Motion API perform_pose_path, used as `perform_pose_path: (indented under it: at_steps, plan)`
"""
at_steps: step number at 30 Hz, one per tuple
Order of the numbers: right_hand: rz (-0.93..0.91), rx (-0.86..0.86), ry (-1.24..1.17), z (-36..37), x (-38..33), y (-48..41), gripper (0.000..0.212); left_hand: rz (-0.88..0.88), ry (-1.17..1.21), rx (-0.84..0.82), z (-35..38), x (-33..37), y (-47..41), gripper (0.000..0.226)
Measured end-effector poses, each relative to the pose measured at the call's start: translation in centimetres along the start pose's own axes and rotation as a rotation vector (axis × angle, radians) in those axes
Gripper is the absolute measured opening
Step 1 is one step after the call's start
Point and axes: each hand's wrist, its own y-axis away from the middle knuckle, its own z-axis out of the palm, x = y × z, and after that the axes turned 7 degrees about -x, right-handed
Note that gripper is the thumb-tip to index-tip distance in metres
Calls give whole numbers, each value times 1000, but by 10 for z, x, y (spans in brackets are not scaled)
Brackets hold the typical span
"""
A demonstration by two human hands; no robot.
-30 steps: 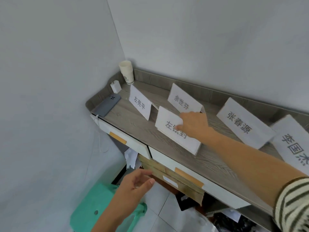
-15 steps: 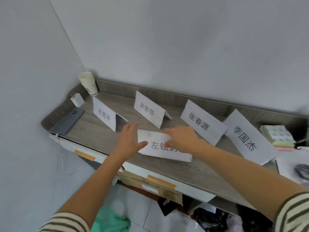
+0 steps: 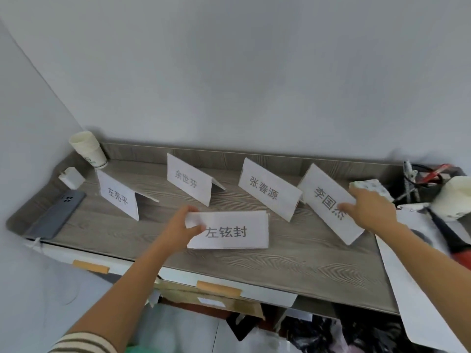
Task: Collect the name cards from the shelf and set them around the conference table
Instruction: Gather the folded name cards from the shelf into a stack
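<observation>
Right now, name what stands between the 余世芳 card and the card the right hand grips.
The 张春源 card stands there, upright on the shelf; head view.

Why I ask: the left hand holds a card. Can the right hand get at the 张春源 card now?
Probably yes. The 张春源 card stands next to the 李国杰 card, which the right hand pinches; nothing else lies between, though that card occupies its fingers.

Stacked paper cups (image 3: 88, 149) in far left corner, small white box (image 3: 71, 177) beside them; grey phone (image 3: 57, 215) face-down near left; notepad block (image 3: 369, 186) far right, by dark tub (image 3: 428, 189) w/ cables.
</observation>
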Motion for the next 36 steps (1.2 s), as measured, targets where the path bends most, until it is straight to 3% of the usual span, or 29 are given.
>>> perform_pose_path:
  at_steps: [4, 7, 10, 16, 19, 21, 23, 27, 29, 33, 36]
  plan:
    - [-53, 197, -88, -38, -7, 11, 37, -86, 288, 44, 3, 5, -2, 54]
    - [-236, 278, -158, -73, -35, 29, 41, -123, 512, 67, 5, 11, 1, 45]
    - [-445, 163, -186, -79, -84, 49, 40, -149, 679, 96, 4, 15, 2, 39]
    - [-632, -134, 68, -11, -161, 55, 44, -159, 869, 114, -3, 15, 7, 68]
    - [-672, -222, 150, 17, -178, 50, 38, -165, 865, 105, -6, 16, 3, 55]
    - [-660, -275, 167, 30, -181, 47, 40, -194, 832, 110, -6, 18, 0, 38]
    - [-611, -252, 32, 37, -174, 45, 48, -198, 766, 103, -5, 20, -4, 35]
    - [-250, -177, -935, 61, -163, 49, 64, -156, 698, 65, -2, 15, -17, 38]
    - [-80, -178, -1189, 79, -171, 50, 67, -140, 757, 45, -1, 16, -23, 35]
    - [20, -54, -1262, 92, -193, 47, 16, -166, 808, -50, -13, 12, -33, 37]
    - [53, -32, -1255, 94, -198, 44, 13, -92, 576, -261, -41, 2, -35, 44]
